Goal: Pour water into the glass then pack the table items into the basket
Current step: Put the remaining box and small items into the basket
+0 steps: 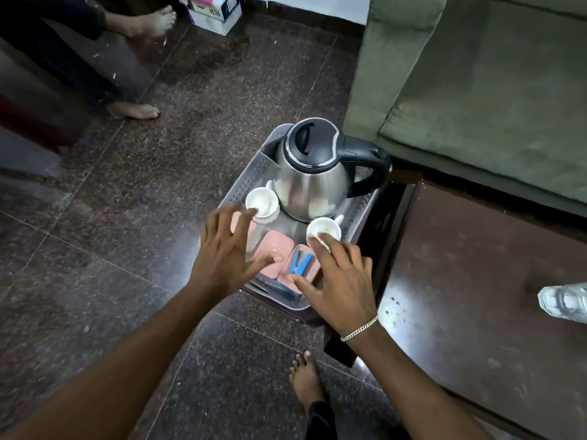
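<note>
A grey perforated basket (251,179) sits on the left corner of a dark wooden table (476,281). Inside stand a steel kettle (309,182) with a black lid and handle, two white cups (261,202) (324,229), a clear glass (254,239) partly hidden by my left hand, a pink box (279,246) and a blue clip (300,263). My left hand (227,254) hovers over the basket's left side, fingers spread, holding nothing. Over the basket's near right corner my right hand (336,281) is spread too, its fingertips at the right cup's rim.
A green sofa (476,90) stands behind the table. A plastic water bottle (563,301) lies at the table's right edge. Another person's bare feet (133,111) are on the dark stone floor at the upper left, near a cardboard box (216,14). My own foot (306,379) is below the table corner.
</note>
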`<state>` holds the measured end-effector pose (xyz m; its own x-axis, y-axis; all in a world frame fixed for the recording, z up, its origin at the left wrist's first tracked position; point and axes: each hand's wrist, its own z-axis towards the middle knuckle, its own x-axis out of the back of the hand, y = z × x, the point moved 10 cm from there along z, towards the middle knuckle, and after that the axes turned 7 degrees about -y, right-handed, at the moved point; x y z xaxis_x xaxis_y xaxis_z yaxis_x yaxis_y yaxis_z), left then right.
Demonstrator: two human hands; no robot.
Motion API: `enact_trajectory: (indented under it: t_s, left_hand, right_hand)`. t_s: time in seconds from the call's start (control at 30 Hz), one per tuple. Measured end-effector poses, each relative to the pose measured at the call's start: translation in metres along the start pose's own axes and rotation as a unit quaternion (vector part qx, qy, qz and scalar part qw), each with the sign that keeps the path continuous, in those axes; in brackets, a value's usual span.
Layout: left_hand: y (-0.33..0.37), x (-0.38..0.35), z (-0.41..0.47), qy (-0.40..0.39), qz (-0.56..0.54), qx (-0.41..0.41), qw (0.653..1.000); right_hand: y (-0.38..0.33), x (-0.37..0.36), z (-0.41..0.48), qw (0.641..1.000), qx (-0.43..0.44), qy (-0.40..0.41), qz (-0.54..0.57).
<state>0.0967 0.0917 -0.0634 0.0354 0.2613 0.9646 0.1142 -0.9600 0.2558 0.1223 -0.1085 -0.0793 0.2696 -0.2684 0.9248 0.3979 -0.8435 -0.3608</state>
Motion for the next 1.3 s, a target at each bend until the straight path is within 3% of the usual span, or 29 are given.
enact_trajectory:
  t_s: [0.1, 0.23, 0.77, 1.13, 1.3]
  left_hand:
    - [0.043, -0.003, -0.001, -0.016, -0.035, -0.102, 0.994]
    - [0.098, -0.013, 0.004, -0.021, -0.026, -0.164, 0.986]
    - [0.409, -0.125, 0.002, -0.135, -0.098, -0.302, 0.939]
    - [0.635, -0.259, -0.065, -0.232, -0.148, -0.4, 0.874]
    - [0.682, -0.318, -0.094, -0.311, -0.145, -0.397, 0.851]
  right_hand:
    - [0.02, 0.011, -0.01, 1.0, -0.009, 0.012, 0.009]
    - [0.059, 0.031, -0.03, 0.999, -0.03, 0.03, 0.013]
    - [0.326, 0.112, -0.208, 0.978, -0.179, 0.109, 0.002]
    - [0.535, 0.112, -0.378, 0.939, -0.338, 0.06, -0.012]
    - [0.599, 0.088, -0.411, 0.923, -0.384, 0.024, 0.028]
